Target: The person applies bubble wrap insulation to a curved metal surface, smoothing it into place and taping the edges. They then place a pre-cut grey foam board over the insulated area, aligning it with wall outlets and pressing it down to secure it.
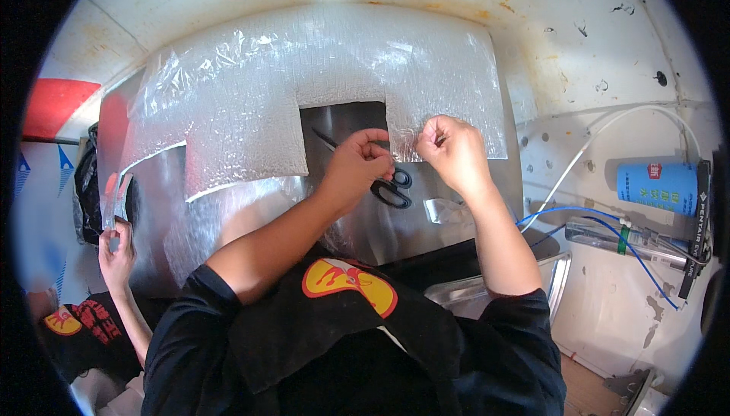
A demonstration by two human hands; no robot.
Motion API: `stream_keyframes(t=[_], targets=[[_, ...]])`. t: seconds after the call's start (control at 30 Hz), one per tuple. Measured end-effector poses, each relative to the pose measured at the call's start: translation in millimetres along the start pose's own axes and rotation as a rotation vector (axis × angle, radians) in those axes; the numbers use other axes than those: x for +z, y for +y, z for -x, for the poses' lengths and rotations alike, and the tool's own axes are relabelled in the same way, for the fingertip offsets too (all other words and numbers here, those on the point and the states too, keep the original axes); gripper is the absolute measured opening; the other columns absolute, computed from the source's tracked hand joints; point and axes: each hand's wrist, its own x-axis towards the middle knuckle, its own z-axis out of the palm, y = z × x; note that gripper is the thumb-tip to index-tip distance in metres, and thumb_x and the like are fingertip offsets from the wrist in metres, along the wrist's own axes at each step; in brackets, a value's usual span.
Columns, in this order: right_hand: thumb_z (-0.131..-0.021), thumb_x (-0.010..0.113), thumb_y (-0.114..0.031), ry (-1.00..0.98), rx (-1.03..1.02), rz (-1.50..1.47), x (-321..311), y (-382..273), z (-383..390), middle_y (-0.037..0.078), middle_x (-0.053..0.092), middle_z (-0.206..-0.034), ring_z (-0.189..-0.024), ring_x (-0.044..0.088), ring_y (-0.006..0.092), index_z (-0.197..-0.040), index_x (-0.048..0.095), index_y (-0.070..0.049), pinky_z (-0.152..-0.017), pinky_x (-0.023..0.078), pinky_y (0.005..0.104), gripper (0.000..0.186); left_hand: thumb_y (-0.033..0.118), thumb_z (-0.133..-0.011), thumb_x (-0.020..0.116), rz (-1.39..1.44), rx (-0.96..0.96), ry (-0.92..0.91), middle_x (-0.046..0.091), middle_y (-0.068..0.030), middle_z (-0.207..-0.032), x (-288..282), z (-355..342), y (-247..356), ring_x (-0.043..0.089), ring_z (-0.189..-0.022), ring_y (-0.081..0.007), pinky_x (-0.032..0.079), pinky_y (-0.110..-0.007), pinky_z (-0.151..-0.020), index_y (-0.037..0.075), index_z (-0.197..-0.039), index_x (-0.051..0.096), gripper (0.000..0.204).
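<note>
In the head view, both forearms rise from the person's black sleeves and lean over the metal tabletop. The left arm reaches diagonally up and rightward, bent at the elbow; the left hand is side-on, fingers bent and thumb drawn in toward them, at the left edge of a foil flap. Its grip is narrow, but I cannot tell whether the foil is caught in it. The right forearm slants up and leftward, and the right hand is curled over the flap's lower edge, thumb and forefinger drawn close together; whether they pinch the foil, I cannot tell.

The silver foil sheet spreads across the tabletop, in front of both hands. Its surface is shiny, finely crinkled and glaring in places, with a paler cut edge. A squarish notch opens between its middle part and the flap at right, and another step is cut at its left. Black-handled scissors lie on the metal, partly hidden by the left hand. At far left, a co-worker's hand holds up a narrow strip.
</note>
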Motion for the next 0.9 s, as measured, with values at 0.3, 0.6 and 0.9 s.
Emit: stream_keyframes(t=[0.3,0.6,0.9], targets=[[-0.066,0.062,-0.009,0.166,-0.117,0.189,3,15,-15,0.014,0.056,-0.064,-0.057,0.057,0.0283,-0.066,0.053,-0.004,-0.053,0.045,0.0352,0.01,-0.001,-0.075,0.059,0.054,-0.054,0.019,0.056,-0.0057,-0.075,-2,-5,-7,0.055,-0.063,-0.0119,0.047,-0.023,-0.058,-0.002,-0.106,0.047,0.033],[-0.078,0.063,-0.02,0.058,0.085,-0.095,-47,35,-10,0.011,0.057,-0.066,-0.061,0.056,0.0201,-0.075,0.054,-0.005,-0.059,0.045,0.0306,0.018,-0.002,-0.078,0.056,0.097,-0.098,-0.031,0.058,-0.0055,-0.078,-10,5,-15,0.056,-0.065,-0.0112,0.047,-0.023,-0.062,-0.001,-0.11,0.048,0.033],[-0.076,0.066,-0.03,-0.242,-0.07,0.085,-2,8,2,0.015,0.054,-0.075,-0.074,0.055,0.0336,-0.075,0.054,-0.002,-0.066,0.044,0.04,0.03,0.001,-0.081,0.056,0.241,-0.116,-0.133,0.058,-0.0038,-0.08,-4,5,4,0.057,-0.068,-0.0104,0.048,-0.022,-0.065,0.001,-0.109,0.049,0.029]])
